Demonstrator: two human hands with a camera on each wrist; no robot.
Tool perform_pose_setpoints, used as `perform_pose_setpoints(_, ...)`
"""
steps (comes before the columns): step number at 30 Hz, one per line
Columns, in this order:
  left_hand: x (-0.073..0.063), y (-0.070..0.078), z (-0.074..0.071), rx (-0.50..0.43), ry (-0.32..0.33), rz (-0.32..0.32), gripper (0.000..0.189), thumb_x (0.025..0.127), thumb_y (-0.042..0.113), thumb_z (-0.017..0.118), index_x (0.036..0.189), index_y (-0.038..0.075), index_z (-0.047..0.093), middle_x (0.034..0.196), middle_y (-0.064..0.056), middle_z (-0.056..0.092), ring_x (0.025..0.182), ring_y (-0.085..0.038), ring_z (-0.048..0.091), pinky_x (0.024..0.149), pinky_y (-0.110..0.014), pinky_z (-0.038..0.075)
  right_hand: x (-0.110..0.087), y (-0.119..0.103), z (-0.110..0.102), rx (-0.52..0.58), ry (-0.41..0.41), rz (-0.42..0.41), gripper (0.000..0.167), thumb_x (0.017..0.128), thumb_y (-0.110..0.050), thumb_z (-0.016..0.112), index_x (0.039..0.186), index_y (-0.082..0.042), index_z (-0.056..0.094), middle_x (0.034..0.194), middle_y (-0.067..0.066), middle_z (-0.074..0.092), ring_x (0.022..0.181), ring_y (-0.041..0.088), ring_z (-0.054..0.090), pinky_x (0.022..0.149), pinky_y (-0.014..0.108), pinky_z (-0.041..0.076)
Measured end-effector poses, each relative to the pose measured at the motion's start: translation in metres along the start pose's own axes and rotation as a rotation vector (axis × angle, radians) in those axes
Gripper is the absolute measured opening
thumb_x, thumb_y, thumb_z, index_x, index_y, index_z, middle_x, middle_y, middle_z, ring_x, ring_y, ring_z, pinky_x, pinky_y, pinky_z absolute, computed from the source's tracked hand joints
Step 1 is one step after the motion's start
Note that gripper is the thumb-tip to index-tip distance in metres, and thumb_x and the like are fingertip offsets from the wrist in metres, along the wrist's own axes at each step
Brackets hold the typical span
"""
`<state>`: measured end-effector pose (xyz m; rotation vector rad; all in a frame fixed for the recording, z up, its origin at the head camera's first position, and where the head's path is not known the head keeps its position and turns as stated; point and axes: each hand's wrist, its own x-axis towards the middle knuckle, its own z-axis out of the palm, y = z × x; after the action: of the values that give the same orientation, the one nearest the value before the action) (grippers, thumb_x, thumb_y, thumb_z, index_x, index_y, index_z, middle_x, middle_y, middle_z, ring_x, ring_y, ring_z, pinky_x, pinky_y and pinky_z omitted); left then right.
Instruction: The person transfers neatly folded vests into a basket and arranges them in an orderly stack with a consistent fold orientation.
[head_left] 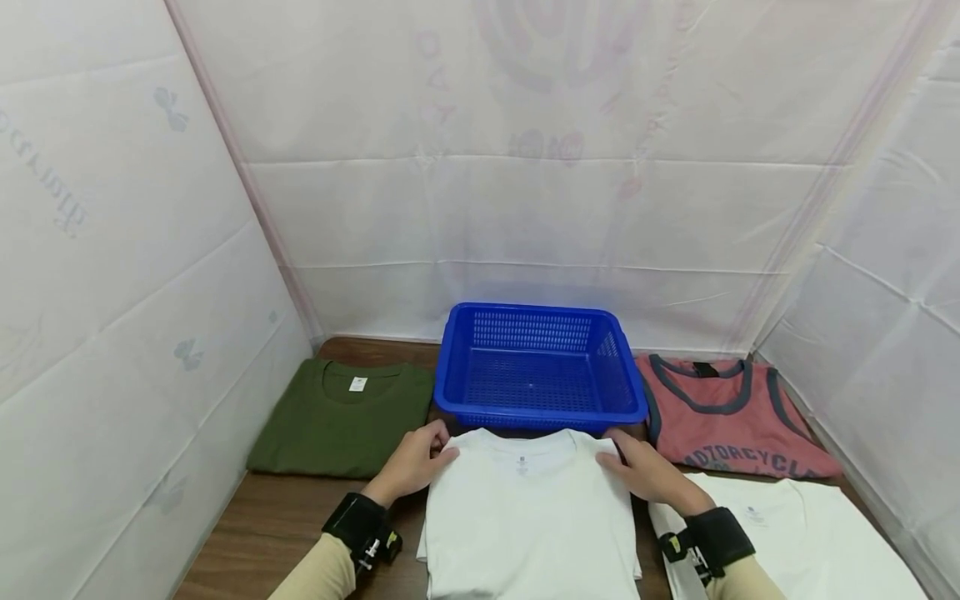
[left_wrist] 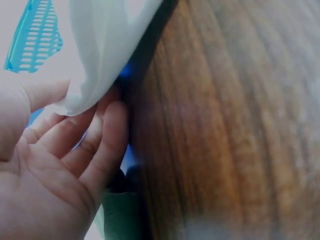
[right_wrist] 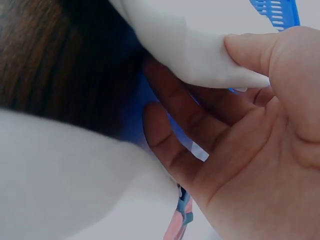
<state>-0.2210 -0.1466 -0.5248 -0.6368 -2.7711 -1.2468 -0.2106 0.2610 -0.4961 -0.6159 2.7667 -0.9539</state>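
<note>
A folded white T-shirt [head_left: 532, 517] lies in front of me, its neckline facing the blue basket. My left hand [head_left: 416, 461] pinches its upper left corner, thumb on top and fingers beneath, as the left wrist view shows. At the opposite shoulder corner my right hand [head_left: 645, 468] does the same; in the right wrist view its thumb presses on the white cloth [right_wrist: 200, 45] with the fingers curled underneath. Just beyond the shirt stands the blue plastic basket [head_left: 536, 414], with nothing inside it.
A folded green T-shirt [head_left: 345, 425] lies to the left on the wooden table [head_left: 277, 525]. On the right are a red shirt with grey trim [head_left: 720, 425] and, nearer, another white T-shirt [head_left: 817, 542]. White sheeting [head_left: 525, 217] walls in the back and both sides.
</note>
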Motion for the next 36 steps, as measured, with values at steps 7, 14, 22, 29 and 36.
perform_pose_setpoints(7, 0.0, 0.002, -0.001, -0.121, -0.02, -0.006, 0.018, 0.1, 0.014, 0.069, 0.092, 0.011, 0.053, 0.068, 0.007, 0.041, 0.059, -0.003, 0.036, 0.059, -0.022, 0.034, -0.001, -0.003, -0.003, 0.042, -0.007, -0.001, 0.025, 0.109, -0.027, 0.052, 0.125, -0.008, 0.053, 0.104, 0.005, 0.063, 0.089, 0.015, 0.058, 0.074, 0.031, 0.045)
perform_pose_setpoints(14, 0.0, 0.006, -0.004, -0.278, -0.081, -0.041, 0.015, 0.109, 0.021, 0.053, 0.111, 0.005, 0.055, 0.079, -0.001, 0.063, 0.07, -0.01, 0.056, 0.067, -0.025, 0.046, -0.002, -0.004, -0.004, 0.088, -0.008, 0.008, 0.022, 0.11, -0.024, 0.051, 0.126, -0.009, 0.051, 0.088, 0.002, 0.056, 0.081, 0.015, 0.057, 0.07, 0.03, 0.043)
perform_pose_setpoints(22, -0.001, 0.01, -0.005, -0.331, -0.121, -0.071, 0.022, 0.112, 0.023, 0.047, 0.121, 0.005, 0.054, 0.079, -0.005, 0.065, 0.07, -0.016, 0.058, 0.068, -0.027, 0.047, -0.003, -0.003, -0.006, 0.126, -0.018, 0.02, 0.029, 0.105, -0.017, 0.061, 0.13, -0.006, 0.051, 0.081, 0.001, 0.049, 0.069, 0.012, 0.05, 0.061, 0.028, 0.041)
perform_pose_setpoints(29, -0.004, 0.009, -0.003, -0.355, -0.119, -0.108, 0.024, 0.112, 0.024, 0.046, 0.123, 0.004, 0.052, 0.088, -0.007, 0.07, 0.076, -0.017, 0.062, 0.071, -0.029, 0.049, -0.004, -0.002, -0.005, 0.157, -0.052, 0.13, 0.061, 0.095, -0.021, 0.076, 0.144, 0.006, 0.052, 0.128, 0.019, 0.066, 0.11, 0.03, 0.067, 0.087, 0.046, 0.057)
perform_pose_setpoints(36, -0.009, 0.011, -0.003, -0.479, -0.151, -0.239, 0.051, 0.103, 0.021, 0.065, 0.14, -0.008, 0.045, 0.104, -0.017, 0.075, 0.085, -0.02, 0.072, 0.073, -0.032, 0.058, -0.003, 0.003, -0.002, 0.14, -0.047, 0.034, 0.015, 0.097, -0.024, 0.074, 0.09, -0.012, 0.068, 0.071, -0.01, 0.048, 0.061, 0.004, 0.043, 0.055, 0.021, 0.035)
